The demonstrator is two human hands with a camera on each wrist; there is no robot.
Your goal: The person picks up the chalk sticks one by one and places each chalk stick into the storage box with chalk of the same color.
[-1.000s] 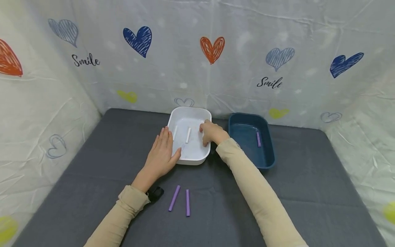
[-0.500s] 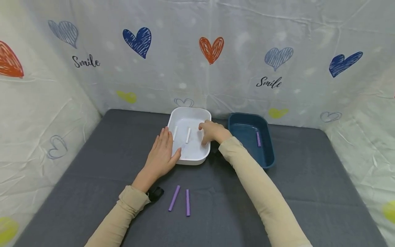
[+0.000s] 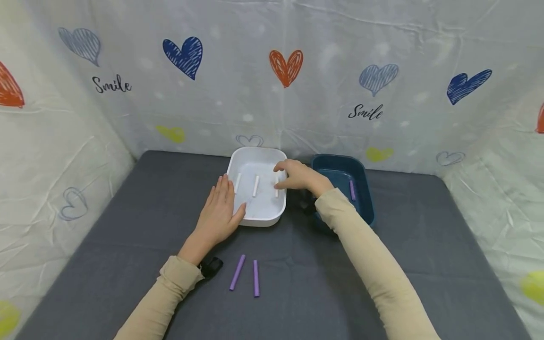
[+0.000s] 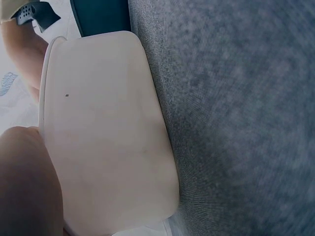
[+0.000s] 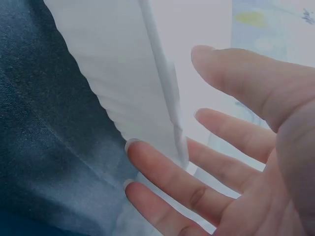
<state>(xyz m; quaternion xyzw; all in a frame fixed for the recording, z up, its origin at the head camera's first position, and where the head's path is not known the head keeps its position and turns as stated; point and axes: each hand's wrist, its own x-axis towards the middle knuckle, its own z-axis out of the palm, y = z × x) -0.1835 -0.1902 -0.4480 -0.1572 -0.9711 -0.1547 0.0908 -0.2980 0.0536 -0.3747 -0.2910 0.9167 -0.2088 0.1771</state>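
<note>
Three white sticks [image 3: 255, 185] lie in the white tray [image 3: 259, 217] and one purple stick [image 3: 352, 190] in the blue tray [image 3: 367, 208], two purple sticks [image 3: 246, 277] wait on the near counter [image 3: 127, 226]; the right hand [image 3: 297, 175] hangs spread and empty over the white tray, the left hand [image 3: 218, 213] presses flat on its left wall

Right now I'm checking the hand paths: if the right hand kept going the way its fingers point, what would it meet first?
The right hand hangs open over the white tray, fingers pointing left. The nearest white stick lies just under the fingertips, so probably that first, though the height is unclear.
</note>
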